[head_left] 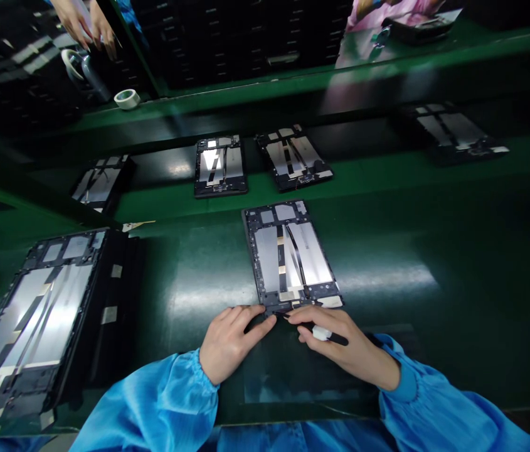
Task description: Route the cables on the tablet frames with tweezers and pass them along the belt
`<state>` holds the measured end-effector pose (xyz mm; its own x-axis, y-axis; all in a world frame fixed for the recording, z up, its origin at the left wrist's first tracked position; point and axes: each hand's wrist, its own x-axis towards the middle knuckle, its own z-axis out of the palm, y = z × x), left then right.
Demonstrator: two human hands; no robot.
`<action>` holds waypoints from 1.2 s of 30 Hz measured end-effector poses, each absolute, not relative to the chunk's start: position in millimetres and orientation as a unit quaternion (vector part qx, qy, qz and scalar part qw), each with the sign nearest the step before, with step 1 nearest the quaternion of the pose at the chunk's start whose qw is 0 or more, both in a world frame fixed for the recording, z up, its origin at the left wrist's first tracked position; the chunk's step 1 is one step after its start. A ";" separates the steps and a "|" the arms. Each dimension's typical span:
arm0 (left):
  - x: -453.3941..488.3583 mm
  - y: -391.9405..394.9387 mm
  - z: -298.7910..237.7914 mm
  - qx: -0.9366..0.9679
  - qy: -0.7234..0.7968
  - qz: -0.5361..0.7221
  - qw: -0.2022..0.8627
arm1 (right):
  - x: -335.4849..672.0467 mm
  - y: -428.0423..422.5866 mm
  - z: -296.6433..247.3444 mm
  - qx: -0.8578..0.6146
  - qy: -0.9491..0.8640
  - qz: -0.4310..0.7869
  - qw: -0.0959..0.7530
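An opened tablet (269,257) lies on the green bench in front of me, its silver battery panels, dark ribbon cables and black frame showing. At its near left corner, my left hand (231,339) has bent fingers and a thumb holding the edge. My right hand (340,339) is closed around a slim black pointed tool (323,333) with a white band. The tool's tip touches or hovers just over the tablet's near edge; which of these I cannot tell.
A stack of opened tablets (34,320) stands at the left. Beyond the bench, more opened tablets (221,166) lie in a row on a strip. A tape roll (127,99) sits on the green ledge. Another person's hands (88,28) are at the upper left, a pink sleeve (401,12) at the upper right.
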<state>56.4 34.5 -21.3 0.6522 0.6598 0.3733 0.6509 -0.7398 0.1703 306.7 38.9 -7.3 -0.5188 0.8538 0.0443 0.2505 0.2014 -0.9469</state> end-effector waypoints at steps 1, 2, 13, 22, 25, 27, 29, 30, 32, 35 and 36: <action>56.2 34.2 -21.2 0.909 0.361 0.210 0.011 | 306.8 38.7 -7.4 -0.393 -0.707 0.506 0.300; 56.1 32.9 -20.8 0.908 0.362 0.210 0.013 | 307.0 38.3 -7.8 -0.402 -0.694 0.517 0.299; 65.3 -4.9 -21.6 0.940 0.290 0.166 0.072 | 318.4 20.1 -7.5 -0.495 -0.624 0.561 0.226; 68.2 -4.0 -24.0 0.953 0.232 0.184 0.068 | 312.1 16.7 0.4 -0.477 -0.713 0.483 0.173; 68.7 -4.2 -25.0 0.952 0.231 0.185 0.075 | 309.1 14.3 -2.9 -0.483 -0.703 0.496 0.166; 68.8 -4.7 -25.1 0.952 0.232 0.185 0.077 | 309.3 13.7 -6.2 -0.486 -0.686 0.510 0.178; 69.1 -5.1 -23.5 0.951 0.233 0.186 0.078 | 311.8 16.9 -7.2 -0.482 -0.647 0.552 0.211; 69.2 -4.8 -21.8 0.951 0.235 0.187 0.080 | 313.5 20.8 -6.0 -0.478 -0.622 0.575 0.232; 68.9 -2.1 -16.9 0.947 0.240 0.192 0.093 | 316.7 33.6 0.0 -0.475 -0.579 0.604 0.274; 66.8 8.9 -9.3 0.929 0.275 0.220 0.115 | 315.8 61.1 11.9 -0.479 -0.567 0.602 0.296; 65.7 13.9 -7.8 0.920 0.294 0.232 0.113 | 313.3 70.5 14.6 -0.476 -0.567 0.606 0.289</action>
<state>65.7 13.9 -7.8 0.7195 0.5933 0.3611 0.4879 -0.8018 0.3451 313.3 70.5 14.6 -0.3792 0.8910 -0.2496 0.1898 -0.1891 -0.9634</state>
